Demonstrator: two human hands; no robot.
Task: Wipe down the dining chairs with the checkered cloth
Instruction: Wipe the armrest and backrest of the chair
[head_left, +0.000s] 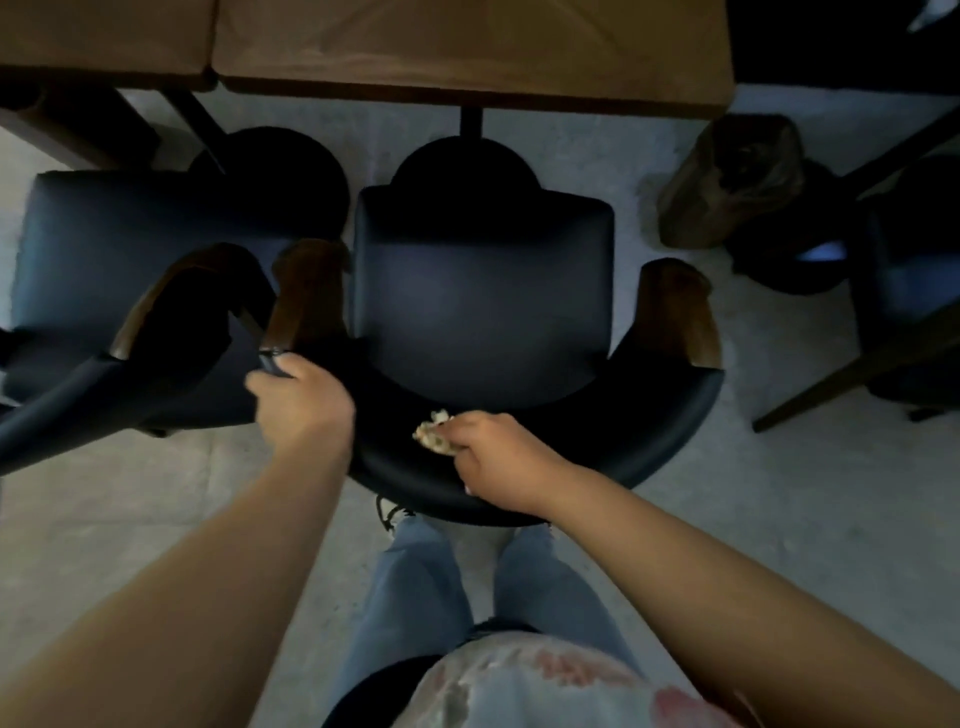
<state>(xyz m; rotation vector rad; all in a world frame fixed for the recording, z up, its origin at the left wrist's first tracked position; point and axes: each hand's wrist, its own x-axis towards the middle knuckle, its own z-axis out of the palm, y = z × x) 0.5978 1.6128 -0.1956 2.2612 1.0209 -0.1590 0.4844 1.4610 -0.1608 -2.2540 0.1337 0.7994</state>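
Observation:
A dark padded dining chair (483, 291) with wooden arm ends stands right in front of me, its curved backrest (649, 436) nearest me. My right hand (493, 462) holds a bunched light cloth (432, 434) against the top of the backrest; only a small wad shows beyond the fingers. My left hand (301, 400) grips the left end of the same backrest, near the wooden arm (306, 291). A second matching chair (119, 270) stands to the left, touching or nearly touching the first.
A wooden table (467, 47) edge runs across the top, with black pedestal bases under it. A brown bag (727, 182) sits on the grey floor at right, beside another chair (909, 291). My legs stand just behind the backrest.

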